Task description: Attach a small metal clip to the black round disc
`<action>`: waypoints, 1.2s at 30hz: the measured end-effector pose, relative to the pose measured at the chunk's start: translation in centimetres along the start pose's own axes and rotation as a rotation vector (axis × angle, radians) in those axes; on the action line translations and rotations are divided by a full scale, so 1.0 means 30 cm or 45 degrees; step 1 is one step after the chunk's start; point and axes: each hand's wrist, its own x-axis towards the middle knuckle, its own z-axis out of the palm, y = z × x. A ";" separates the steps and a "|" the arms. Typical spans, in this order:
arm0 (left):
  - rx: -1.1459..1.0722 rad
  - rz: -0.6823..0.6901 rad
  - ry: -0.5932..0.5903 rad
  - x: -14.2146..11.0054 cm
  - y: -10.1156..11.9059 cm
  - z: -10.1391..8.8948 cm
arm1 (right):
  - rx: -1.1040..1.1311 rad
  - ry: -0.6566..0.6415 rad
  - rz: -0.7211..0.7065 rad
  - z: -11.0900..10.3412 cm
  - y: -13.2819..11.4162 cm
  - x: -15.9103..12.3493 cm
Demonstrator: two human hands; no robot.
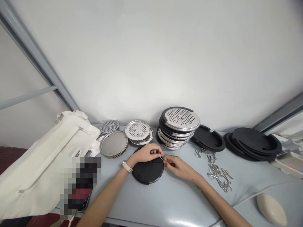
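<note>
A round black disc (pixel 147 172) lies flat on the grey table (pixel 170 198) in front of me. My left hand (pixel 148 153), with a watch on its wrist, rests curled on the disc's far edge. My right hand (pixel 178 166) sits just right of the disc, its fingers pinched on a small metal clip (pixel 162 158) at the disc's rim. Both hands meet at that rim. Whether the left fingers grip the disc or the clip is hard to make out.
Behind the disc stand a tall stack of perforated metal and black discs (pixel 178 127), smaller perforated trays (pixel 138 130), flat metal lids (pixel 114 143) and black discs (pixel 253 143). Loose metal clips (pixel 219 171) lie at right. A cream cloth bag (pixel 44 160) fills the left; a pale oval object (pixel 271 208) sits at the right front.
</note>
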 end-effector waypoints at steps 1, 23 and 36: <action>0.002 0.001 0.005 0.000 0.000 0.001 | 0.003 -0.004 -0.005 0.000 0.000 0.000; -0.086 0.008 -0.089 -0.004 0.003 -0.004 | -0.032 -0.038 -0.089 -0.011 -0.008 0.002; -0.125 0.007 -0.093 -0.003 0.000 -0.007 | -0.030 -0.022 -0.064 -0.004 -0.004 0.004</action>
